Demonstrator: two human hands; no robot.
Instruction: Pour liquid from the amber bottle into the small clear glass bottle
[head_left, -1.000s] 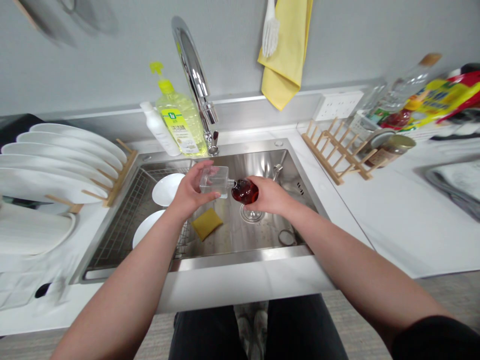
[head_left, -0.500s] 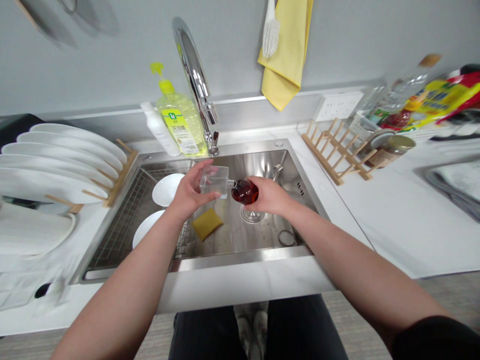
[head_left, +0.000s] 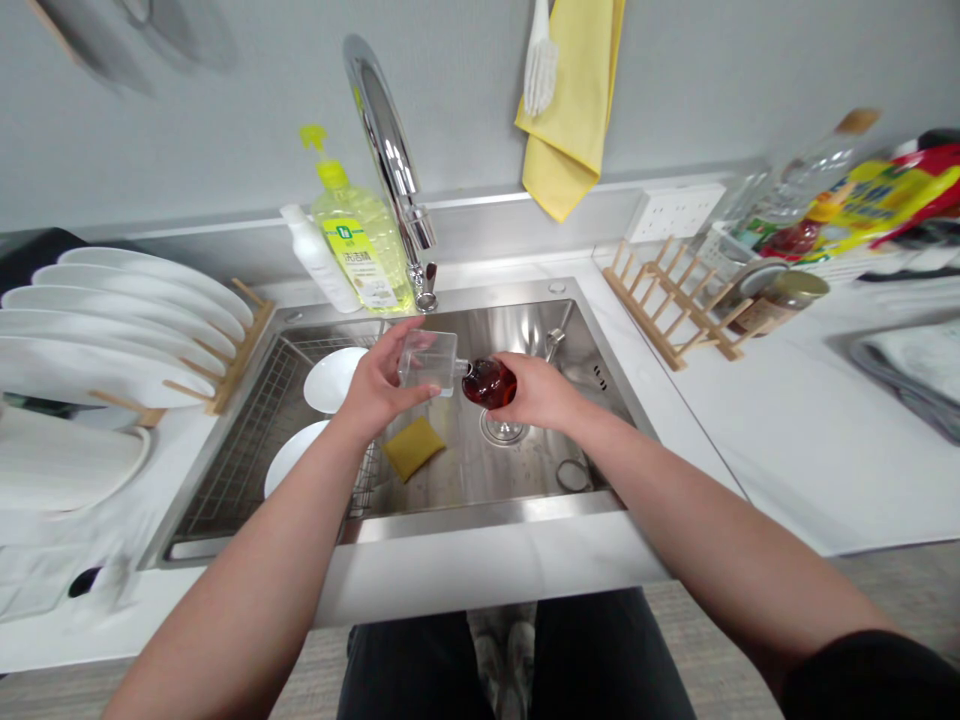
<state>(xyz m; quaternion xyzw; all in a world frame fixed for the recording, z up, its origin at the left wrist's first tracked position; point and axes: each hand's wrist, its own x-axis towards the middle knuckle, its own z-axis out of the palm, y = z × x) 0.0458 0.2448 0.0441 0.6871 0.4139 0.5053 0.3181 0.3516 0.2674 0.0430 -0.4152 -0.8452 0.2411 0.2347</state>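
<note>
- Left hand [head_left: 384,388]: closed around a clear square-sided bottle [head_left: 428,358], which is gripped between thumb and fingers and tilted onto its side, neck toward the right.
- Right hand [head_left: 538,390]: closed around a dark red rounded vessel [head_left: 487,384]; whether the colour belongs to wall or contents cannot be told.
- Position: both items are held above the sink [head_left: 465,485], the vessel near the drain [head_left: 501,436]. The bottle's neck is brought up to the vessel's end — contact cannot be confirmed.
- Sink floor: a yellow sponge cloth [head_left: 414,448] is seen below the bottle. Two white dishes [head_left: 334,380] are partly hidden by the left arm, beside a wire basket [head_left: 244,430].
- Behind: a chrome faucet [head_left: 381,125] is flanked by a yellow-green pump bottle [head_left: 361,245].
</note>
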